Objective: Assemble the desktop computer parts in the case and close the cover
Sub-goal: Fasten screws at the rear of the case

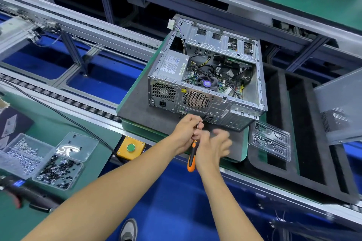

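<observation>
Here left hand (pixel 187 129) grips screwdriver (pixel 192 157), seemingly.

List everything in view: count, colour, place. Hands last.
computer case: 1, grey metal, open, on dark mat at centre
side cover: 1, grey, right edge
screwdriver: 1, orange-black handle, at the hands
screw trays: 3 clear compartments, silver and black screws, bench at left
clear blister tray: 1, small parts, right of the case
push button: 1, green on yellow box, bench edge
power tool: 1, black, lower left
left hand: grips screwdriver shaft
right hand: blurred, by the handle, grip unclear
</observation>
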The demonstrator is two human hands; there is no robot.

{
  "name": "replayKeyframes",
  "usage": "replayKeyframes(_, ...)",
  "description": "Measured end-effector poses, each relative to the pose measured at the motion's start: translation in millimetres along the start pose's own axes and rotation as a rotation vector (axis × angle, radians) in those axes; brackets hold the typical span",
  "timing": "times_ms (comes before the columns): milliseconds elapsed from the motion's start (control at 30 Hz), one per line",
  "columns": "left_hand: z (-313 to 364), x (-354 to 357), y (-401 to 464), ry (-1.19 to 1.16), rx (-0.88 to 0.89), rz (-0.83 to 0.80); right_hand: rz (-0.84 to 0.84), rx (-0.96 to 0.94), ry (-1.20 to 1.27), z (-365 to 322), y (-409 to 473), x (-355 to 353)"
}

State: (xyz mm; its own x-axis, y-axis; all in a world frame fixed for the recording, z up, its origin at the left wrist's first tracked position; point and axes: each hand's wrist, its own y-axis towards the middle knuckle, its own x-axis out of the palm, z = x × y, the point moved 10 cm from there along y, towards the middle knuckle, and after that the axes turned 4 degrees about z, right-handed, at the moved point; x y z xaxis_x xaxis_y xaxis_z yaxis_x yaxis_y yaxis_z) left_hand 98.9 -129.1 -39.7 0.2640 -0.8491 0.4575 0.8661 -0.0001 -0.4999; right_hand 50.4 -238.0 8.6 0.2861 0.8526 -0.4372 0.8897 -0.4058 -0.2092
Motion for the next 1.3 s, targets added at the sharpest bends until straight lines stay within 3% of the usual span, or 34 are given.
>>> replayKeyframes(100, -3.0, -2.7, 2.1, 0.023, 0.02, -0.012, 0.33, -0.567, -0.153, -103.9, 9.9, -44.4)
replayKeyframes(167, -6.1, -3.2, 2.5, 0.047, 0.012, -0.008, 0.344, -0.81, -0.338, -162.2, 25.8, -44.1)
replayKeyframes(200, -6.9, -2.6, 2.6, 0.056, 0.01, -0.003, 0.259, -0.847, -0.47, -181.6, 42.3, -32.6)
replayKeyframes(267, -7.3, -0.2, 3.2, 0.069, 0.014, 0.007, -0.085, -0.77, -0.793, -193.7, 80.6, 5.8)
replayKeyframes(333, -6.4, 3.2, 4.0, 0.074, 0.024, 0.008, -0.469, -0.56, -1.012, -170.7, 99.6, 37.0)
replayKeyframes(433, -5.2, 7.3, 5.6, 0.087, 0.038, 0.006, -0.687, -0.326, -1.002, -143.3, 103.3, 50.9)
replayKeyframes(667, 0.0, 11.1, 12.7, 0.09, 0.051, 0.047, -0.623, -0.463, -0.963, -137.8, 108.4, 54.5)
replayKeyframes(1300, 1.4, 17.6, 14.7, 0.028, 0.019, 0.08, -0.705, -0.335, -0.874, -127.7, 116.1, 58.2)
